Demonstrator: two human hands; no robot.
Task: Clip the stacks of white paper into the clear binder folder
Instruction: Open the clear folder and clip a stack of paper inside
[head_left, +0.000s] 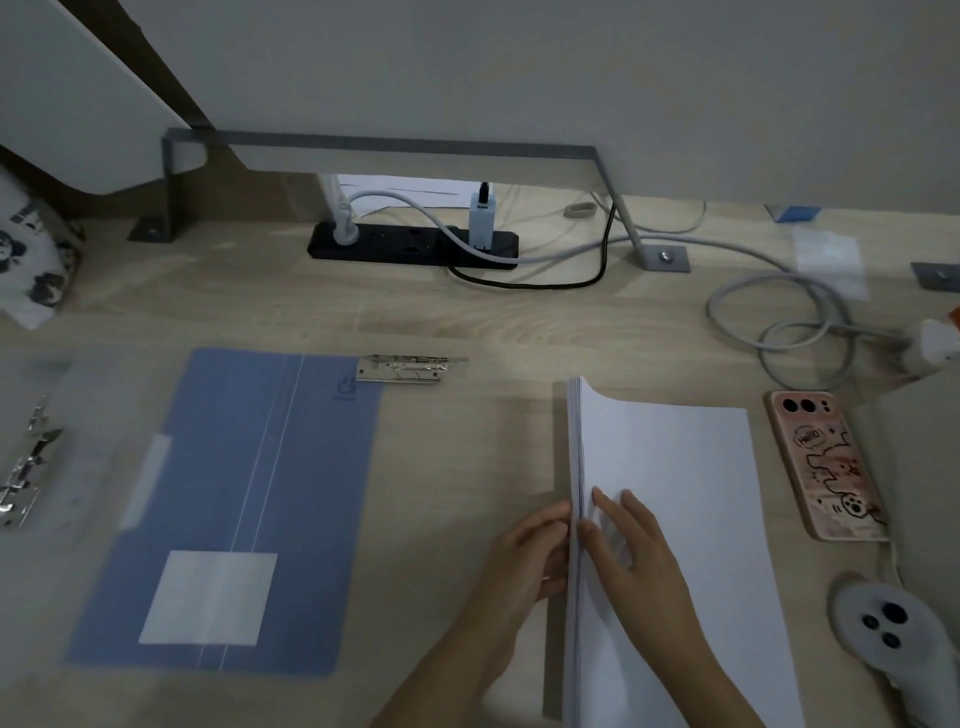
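Observation:
A stack of white paper (675, 493) lies on the wooden desk at centre right, its left edge raised. My left hand (524, 556) presses against that raised edge from the left. My right hand (628, 545) rests on top of the stack beside the edge, fingers spread over the sheets. The clear binder folder (228, 499) lies open to the left, showing a blue sheet with a white label. Its metal clip (402, 368) sits at the folder's top right corner. Neither hand touches the folder.
Another metal binder clip (26, 467) shows at the far left. A pink-cased phone (826, 467) and a white controller (893, 639) lie right of the paper. A black power strip (415, 241) with cables runs along the back of the desk (467, 312).

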